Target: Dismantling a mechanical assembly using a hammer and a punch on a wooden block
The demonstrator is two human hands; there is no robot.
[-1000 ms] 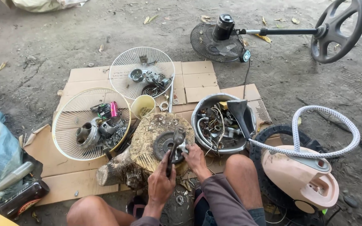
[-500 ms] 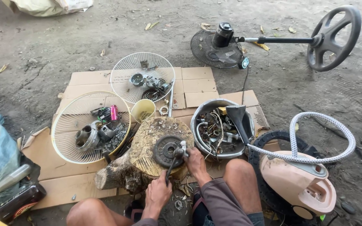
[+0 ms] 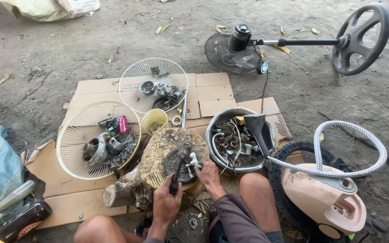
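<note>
A round dark metal motor part [image 3: 179, 164] lies on top of a wooden stump [image 3: 158, 153] in front of me. My left hand [image 3: 166, 203] grips the handle of a hammer [image 3: 178, 165], whose head rests over the motor part. My right hand [image 3: 208, 172] holds a small silver metal piece [image 3: 192, 161] against the motor part's right side. My bare knees show at the bottom of the view.
Two white fan grilles [image 3: 96, 139] [image 3: 153, 84] hold loose metal parts on flattened cardboard [image 3: 91, 87]. A yellow cup [image 3: 153, 120], a metal bowl of wires [image 3: 237, 139], a pink vacuum cleaner with hose [image 3: 323, 198] and a lying standing fan [image 3: 239, 51] surround me.
The hammer has come down onto the motor part, and my right hand has shifted slightly on the small metal piece. The view has drifted a little.
</note>
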